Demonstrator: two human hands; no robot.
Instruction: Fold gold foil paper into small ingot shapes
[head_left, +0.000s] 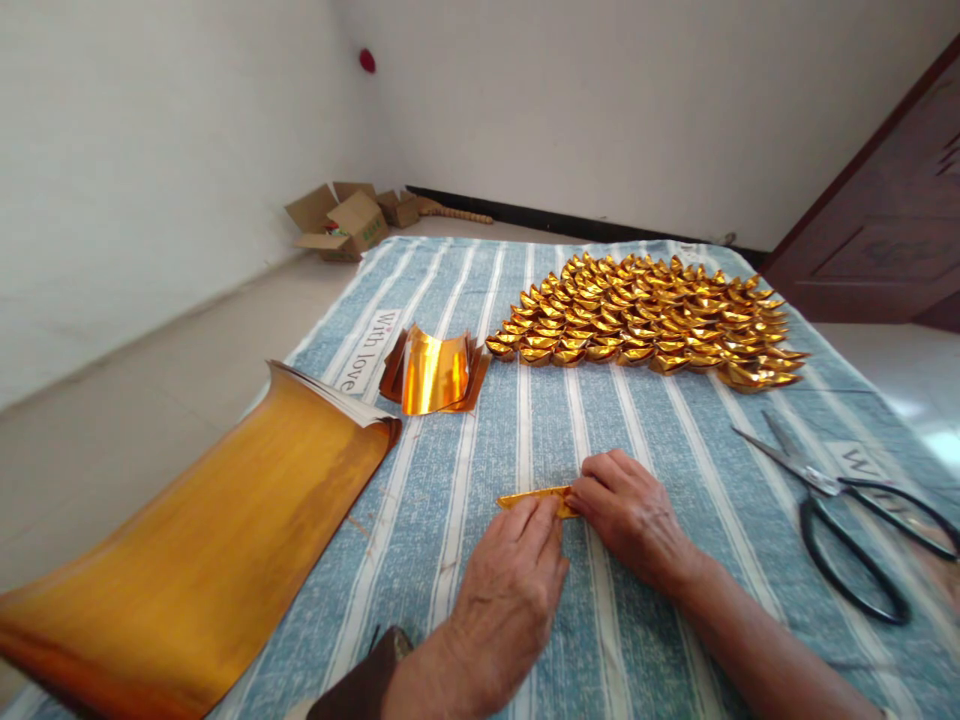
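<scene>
Left hand (510, 580) and right hand (630, 510) pinch a narrow folded strip of gold foil paper (534, 497) against the blue-and-white striped cloth (675, 440). Rows of folded gold paper ingots (645, 320) lie beyond; black-handled scissors (847, 500) rest at right.

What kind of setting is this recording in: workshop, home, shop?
Most likely a plain room in a home, used for hand craft on the floor. A striped blue cloth is spread over pale floor tiles, bare white walls meet in a corner with opened cardboard boxes, and a dark wooden door stands at right.
</scene>
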